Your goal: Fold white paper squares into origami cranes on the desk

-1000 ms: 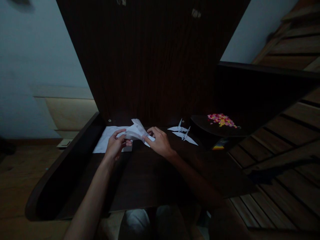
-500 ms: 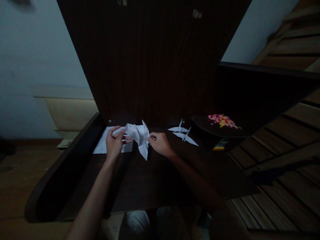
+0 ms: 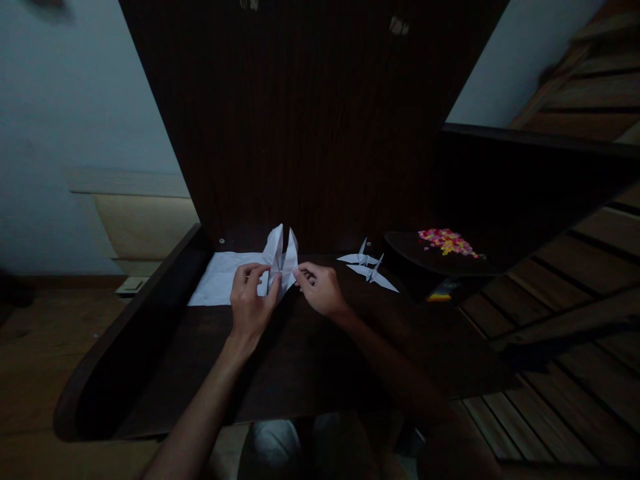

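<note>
Between both hands is a partly folded piece of white origami paper [image 3: 281,257], its pointed flaps standing up and apart. My left hand [image 3: 251,293] pinches its left and lower side, thumb in front. On the right side, my right hand [image 3: 320,287] is closed on the paper's edge with bent fingers. Under and behind my left hand lies a stack of white paper sheets [image 3: 213,280] on the dark desk. Two finished white paper cranes, a rear one [image 3: 359,259] and a front one [image 3: 374,275], stand to the right of my right hand.
A pile of small pink, red and yellow pieces [image 3: 447,241] lies on the raised rounded shelf [image 3: 405,247] at right. Beneath it sits a colourful item [image 3: 440,293], hard to make out. The dark desk [image 3: 295,360] has a raised left side panel [image 3: 125,340] and a tall back panel.
My left hand has moved right and now grips the folded paper closer to its middle. The paper's flaps have turned upward. My right hand stays nearly in place.
</note>
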A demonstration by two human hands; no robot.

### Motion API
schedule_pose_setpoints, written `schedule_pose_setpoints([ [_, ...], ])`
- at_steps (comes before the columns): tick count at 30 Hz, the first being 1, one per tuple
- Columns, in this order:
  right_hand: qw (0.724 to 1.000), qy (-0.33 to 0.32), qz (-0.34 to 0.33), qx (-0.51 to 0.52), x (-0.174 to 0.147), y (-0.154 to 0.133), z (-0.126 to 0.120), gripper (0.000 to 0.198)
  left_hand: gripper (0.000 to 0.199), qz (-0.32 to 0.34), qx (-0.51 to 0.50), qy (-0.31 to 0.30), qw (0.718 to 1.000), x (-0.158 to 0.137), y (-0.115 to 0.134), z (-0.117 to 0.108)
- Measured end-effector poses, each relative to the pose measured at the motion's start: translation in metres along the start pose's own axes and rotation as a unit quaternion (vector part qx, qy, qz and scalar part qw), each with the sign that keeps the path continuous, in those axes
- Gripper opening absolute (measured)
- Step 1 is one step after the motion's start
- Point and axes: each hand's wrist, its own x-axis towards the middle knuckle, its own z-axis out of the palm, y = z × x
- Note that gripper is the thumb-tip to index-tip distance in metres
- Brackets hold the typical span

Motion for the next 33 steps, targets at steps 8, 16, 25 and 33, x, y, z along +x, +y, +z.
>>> schedule_pose_setpoints([
  [8,0.987,0.006,-0.091,-0.129,-0.005,-0.012,-0.003,0.022,0.016,0.003,0.034,-0.010,0.999,0.001,0.002,-0.002],
  [16,0.993,-0.002,-0.071,-0.094,-0.002,-0.006,-0.008,0.023,0.026,-0.097,-0.068,-0.043,0.992,-0.002,-0.007,-0.004],
  [25,0.992,-0.010,-0.011,0.124,0.002,0.013,0.002,0.013,0.013,-0.151,-0.141,-0.044,0.977,-0.009,-0.022,0.004],
  [33,0.990,-0.003,-0.137,0.017,-0.004,-0.003,0.002,0.015,0.021,-0.116,-0.116,-0.027,0.986,-0.004,-0.013,0.002],
])
